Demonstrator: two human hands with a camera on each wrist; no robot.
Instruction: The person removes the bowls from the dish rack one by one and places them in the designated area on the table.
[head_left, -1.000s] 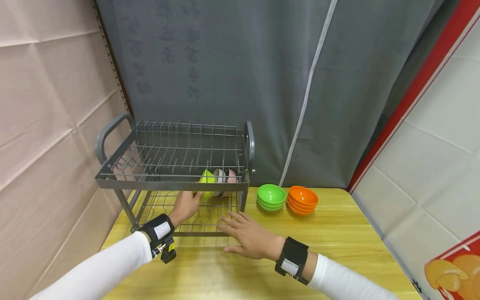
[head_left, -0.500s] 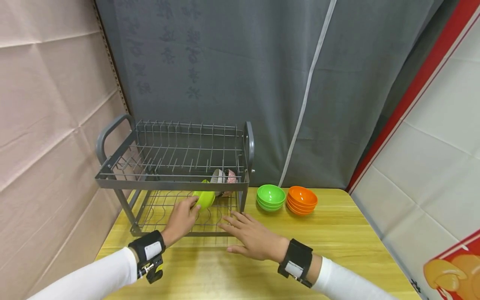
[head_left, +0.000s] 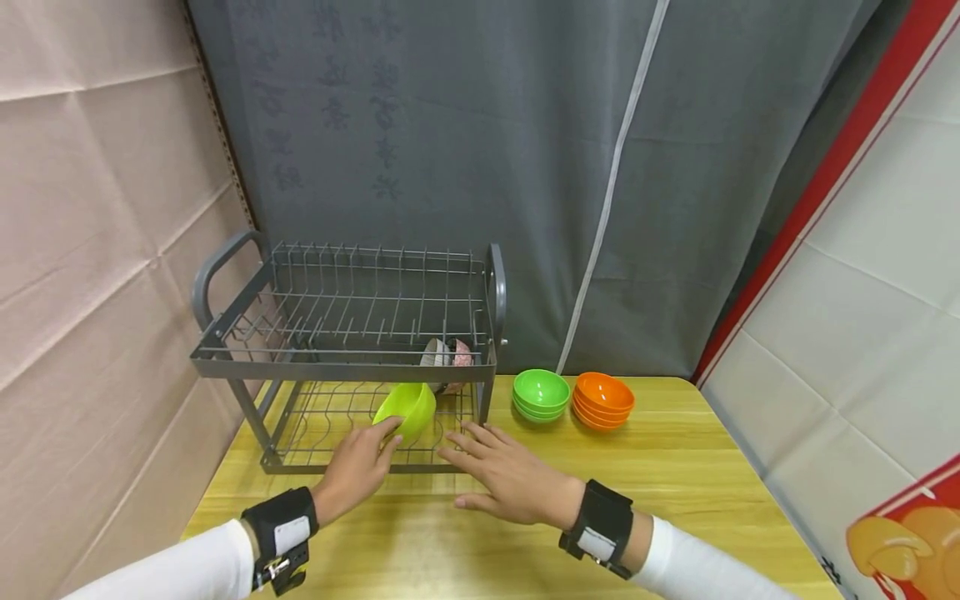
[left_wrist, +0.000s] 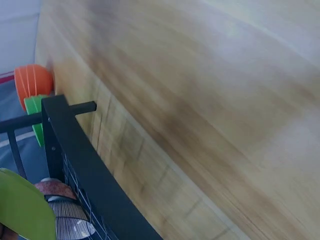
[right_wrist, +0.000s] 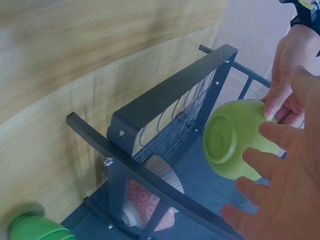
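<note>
My left hand pinches the rim of a yellow-green bowl between thumb and fingers. The bowl is tilted, in front of the lower tier of a dark grey two-tier dish rack. In the right wrist view the underside of the bowl shows, with the left hand at its rim. My right hand is spread with straight fingers near the rack's front right corner, holding nothing. On the lower tier stand a grey-white striped bowl and a pink patterned bowl, partly hidden by the upper tier's front bar.
Right of the rack, a stack of green bowls stands on the wooden table beside a stack of orange bowls. A grey curtain hangs behind. Pale panels flank the table at left and right.
My left hand has drawn the yellow-green bowl away from the striped bowl, forward and down out toward the rack's front, tipping it over. The right hand has hardly moved.
</note>
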